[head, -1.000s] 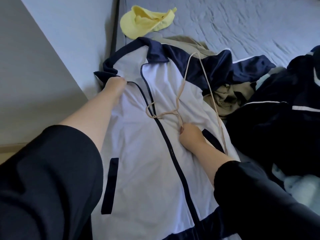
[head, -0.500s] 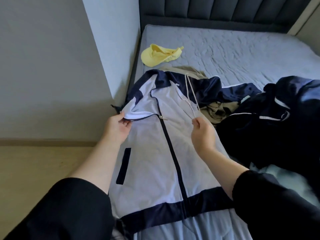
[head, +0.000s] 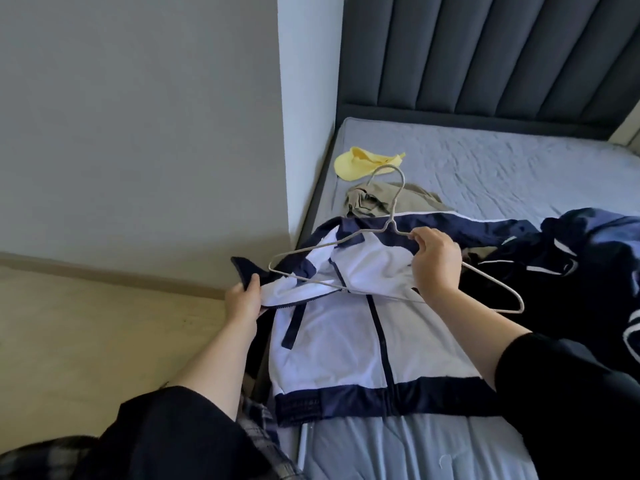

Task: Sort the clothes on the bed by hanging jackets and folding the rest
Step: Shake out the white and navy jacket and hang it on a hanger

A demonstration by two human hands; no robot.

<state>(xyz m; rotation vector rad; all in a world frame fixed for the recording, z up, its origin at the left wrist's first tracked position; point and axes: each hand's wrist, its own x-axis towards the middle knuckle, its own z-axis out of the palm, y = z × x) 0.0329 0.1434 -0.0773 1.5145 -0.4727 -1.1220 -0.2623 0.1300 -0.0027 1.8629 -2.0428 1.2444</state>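
Pinching, left grip: the left hand [head: 242,301] held the jacket [head: 332,341] by its opened front edge, thumb on top and fingers curled beneath, with that flap raised off the mattress.
Left of that grip: a wooden floor [head: 86,323] and a grey wall [head: 138,116]; the hand sat out past the side of the bed [head: 519,174].
Between the two grips: the white and navy jacket lay front-up on the bed, hem towards the person and collar away, its zip parted at the top and closed lower down.
Hanger: a thin wire hanger [head: 398,196] hung tilted over the jacket's chest, just right of the left grip, with its hook pointing away from the person. Whether its left tip sat inside the jacket could not be told.
Right grip: the right hand [head: 434,263] was clenched round the hanger's sloping wire just right of the neck, above the jacket's shoulder.
Beyond the right grip: a khaki garment [head: 367,199] touched the jacket's collar, and a yellow cap [head: 356,164] lay just past it.
Right of the right grip: dark clothes [head: 571,258] with white stripes were heaped on the bed, with the hanger's right tip over them.
Far beyond both grips: a padded dark headboard [head: 485,57].
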